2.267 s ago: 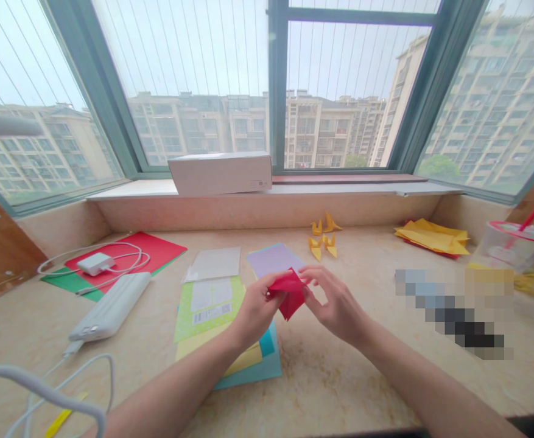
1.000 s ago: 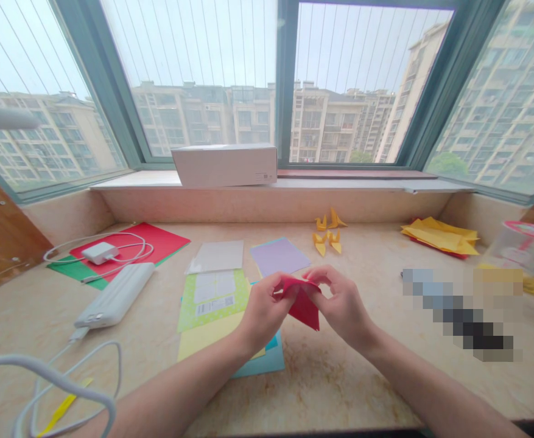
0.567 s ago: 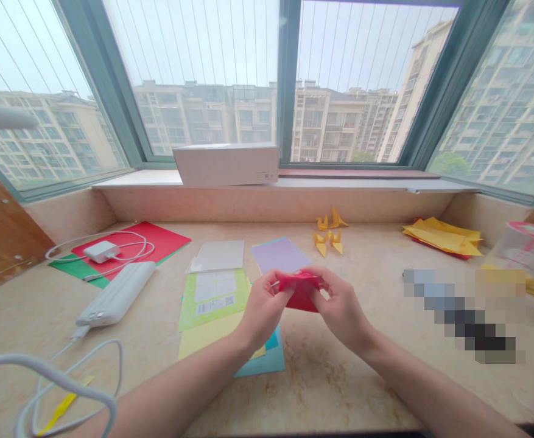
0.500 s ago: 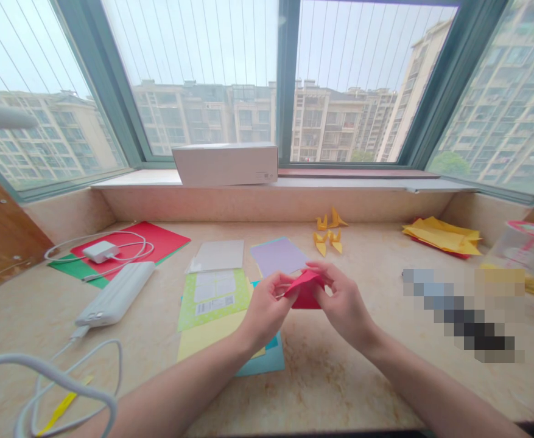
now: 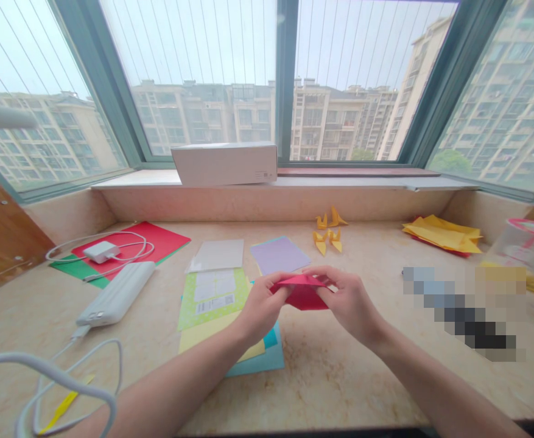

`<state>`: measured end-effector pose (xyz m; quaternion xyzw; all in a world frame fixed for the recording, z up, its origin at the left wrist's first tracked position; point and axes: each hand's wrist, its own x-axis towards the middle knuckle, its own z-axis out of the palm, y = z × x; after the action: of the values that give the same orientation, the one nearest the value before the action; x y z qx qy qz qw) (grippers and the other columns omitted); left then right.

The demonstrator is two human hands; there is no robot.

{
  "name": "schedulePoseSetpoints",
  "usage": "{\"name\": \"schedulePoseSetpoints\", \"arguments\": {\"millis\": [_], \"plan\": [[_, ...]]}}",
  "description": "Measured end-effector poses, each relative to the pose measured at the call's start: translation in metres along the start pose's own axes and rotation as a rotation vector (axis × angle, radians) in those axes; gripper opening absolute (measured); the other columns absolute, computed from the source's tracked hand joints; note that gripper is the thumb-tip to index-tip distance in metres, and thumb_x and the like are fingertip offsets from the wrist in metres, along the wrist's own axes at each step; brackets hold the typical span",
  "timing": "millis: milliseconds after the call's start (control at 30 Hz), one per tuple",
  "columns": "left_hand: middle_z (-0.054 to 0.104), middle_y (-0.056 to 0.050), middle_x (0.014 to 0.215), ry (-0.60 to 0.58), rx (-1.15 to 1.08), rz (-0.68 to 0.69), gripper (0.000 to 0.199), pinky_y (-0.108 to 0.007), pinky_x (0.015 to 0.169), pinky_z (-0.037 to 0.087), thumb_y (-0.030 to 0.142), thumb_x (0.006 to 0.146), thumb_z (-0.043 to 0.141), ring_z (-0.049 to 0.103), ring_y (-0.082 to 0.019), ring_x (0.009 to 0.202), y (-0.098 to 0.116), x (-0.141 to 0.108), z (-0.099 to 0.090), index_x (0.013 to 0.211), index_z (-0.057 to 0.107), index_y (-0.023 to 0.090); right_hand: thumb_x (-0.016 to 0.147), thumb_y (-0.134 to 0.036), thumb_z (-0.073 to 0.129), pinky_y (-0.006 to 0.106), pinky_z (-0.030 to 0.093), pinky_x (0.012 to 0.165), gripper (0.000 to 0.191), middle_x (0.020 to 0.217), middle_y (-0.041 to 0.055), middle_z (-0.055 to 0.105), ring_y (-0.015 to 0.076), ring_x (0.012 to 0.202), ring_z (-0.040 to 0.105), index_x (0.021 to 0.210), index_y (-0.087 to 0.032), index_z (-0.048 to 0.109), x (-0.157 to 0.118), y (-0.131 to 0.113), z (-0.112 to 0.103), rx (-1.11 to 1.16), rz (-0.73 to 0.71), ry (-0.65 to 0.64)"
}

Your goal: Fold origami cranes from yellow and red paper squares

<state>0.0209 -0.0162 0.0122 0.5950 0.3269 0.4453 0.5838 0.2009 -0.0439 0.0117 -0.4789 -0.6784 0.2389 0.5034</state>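
A folded sheet of red paper is held between my two hands above the counter. My left hand pinches its left side, thumb in front. On the other side, my right hand grips the paper with thumb and fingers. Its top edge bows up in a low peak, and the lower part hangs as a flap. Fingers hide parts of both sides. Beyond the hands lie a purple sheet and several yellow folded paper cranes.
Left of my hands lie a green patterned packet, pale yellow and blue sheets, a white power bank with cables, and red paper. At right are yellow sheets, a clear cup and a blurred-out item. A white box stands on the sill.
My hands have moved slightly apart. The red paper between them is spread wider and its peak is flatter and lower than before. The surrounding things have stayed put.
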Motion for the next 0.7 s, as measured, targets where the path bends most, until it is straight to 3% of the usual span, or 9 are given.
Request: {"name": "schedulePoseSetpoints", "arguments": {"millis": [100,200,433,567,700], "plan": [[0.077,-0.009,0.097,-0.032,-0.139,-0.069,0.023,-0.035,0.086,0.056,0.018,0.079,0.065,0.072,-0.021,0.088,-0.002,0.001,0.0,0.1,0.074,0.014,0.085,-0.019,0.06,0.037,0.061,0.076,0.017,0.104,0.0066,0.077,0.0222,0.085,0.074,0.096,-0.023,0.072,0.003,0.004,-0.006,0.169,0.094,-0.028],[0.077,-0.009,0.099,-0.057,-0.215,-0.1,0.025,-0.037,0.086,0.056,0.02,0.079,0.069,0.072,-0.021,0.089,-0.002,0.0,-0.001,0.103,0.073,0.014,0.085,-0.023,0.064,0.04,0.061,0.082,0.009,0.107,0.0072,0.076,0.0229,0.091,0.073,0.09,-0.023,0.072,0.005,0.008,-0.012,0.243,0.104,-0.092],[0.077,-0.01,0.099,-0.11,-0.349,-0.068,0.029,-0.038,0.086,0.057,0.03,0.085,0.066,0.072,-0.023,0.093,0.0,-0.002,-0.004,0.109,0.074,0.016,0.085,-0.017,0.064,0.041,0.058,0.092,0.019,0.116,0.0087,0.071,0.024,0.108,0.068,0.097,-0.023,0.078,0.006,-0.001,-0.021,0.204,-0.005,-0.128],[0.077,-0.012,0.1,-0.072,-0.4,-0.06,0.032,-0.04,0.084,0.058,0.034,0.089,0.062,0.072,-0.025,0.092,0.0,-0.001,-0.005,0.109,0.074,0.013,0.092,-0.026,0.061,0.039,0.058,0.091,0.022,0.121,0.0107,0.068,0.0242,0.11,0.067,0.106,-0.024,0.077,0.006,-0.009,-0.024,0.122,-0.056,-0.192],[0.076,-0.013,0.105,-0.103,-0.379,-0.039,0.037,-0.041,0.085,0.058,0.042,0.09,0.061,0.072,-0.027,0.096,0.0,-0.001,-0.006,0.108,0.074,0.013,0.093,-0.023,0.06,0.04,0.057,0.094,0.023,0.12,0.0091,0.068,0.0236,0.111,0.066,0.105,-0.026,0.078,0.005,-0.007,-0.021,0.032,-0.104,-0.15]]}}
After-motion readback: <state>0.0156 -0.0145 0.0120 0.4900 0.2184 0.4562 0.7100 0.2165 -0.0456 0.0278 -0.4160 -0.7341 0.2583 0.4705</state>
